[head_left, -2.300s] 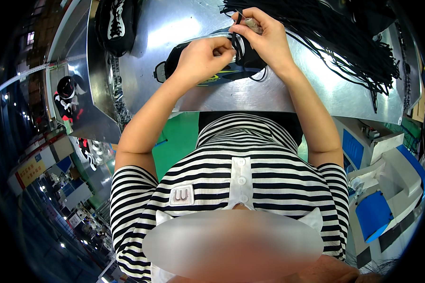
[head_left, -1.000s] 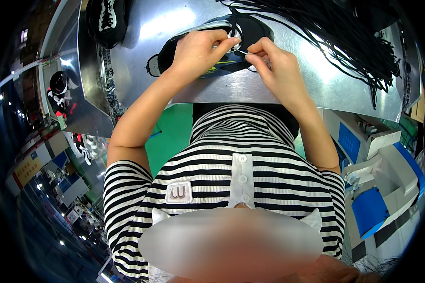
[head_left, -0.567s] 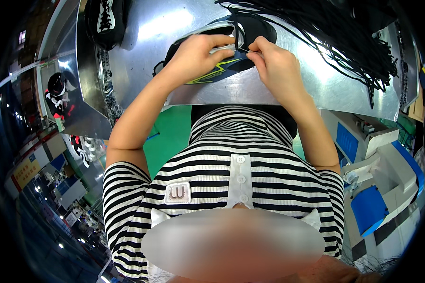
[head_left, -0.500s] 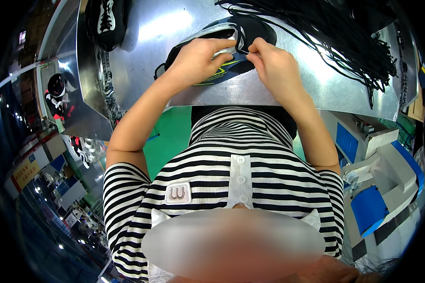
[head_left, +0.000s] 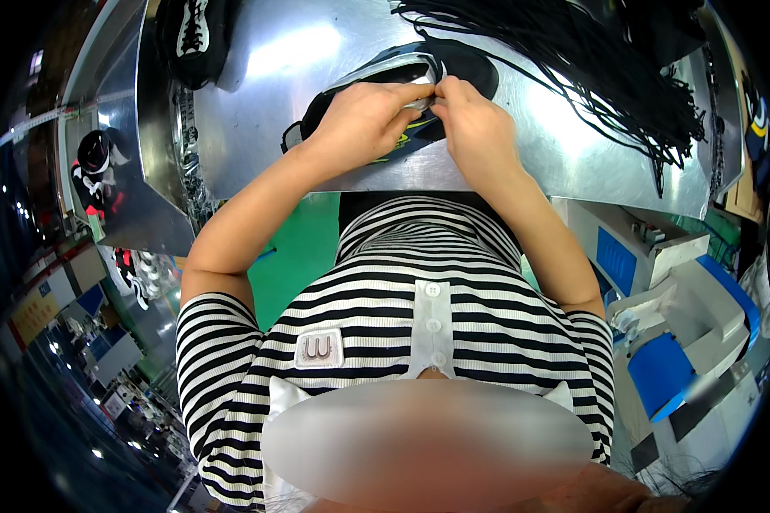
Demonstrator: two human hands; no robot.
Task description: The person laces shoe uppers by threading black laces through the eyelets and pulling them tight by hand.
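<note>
Metal worktop, streaked with bright glare, spans the twelve o'clock side; green floor shows below it, a grey-and-blue machine towards four. Two hands — left hand, right hand — meet over one dark shoe at twelve, rounded at the toe, yellow-green lines on its side. One black shoe sits at eleven; one bundle of thin black cords, strands uncountable, spreads at one. The right hand's grip is pinched narrow, its contents hidden; the left's I cannot tell.
</note>
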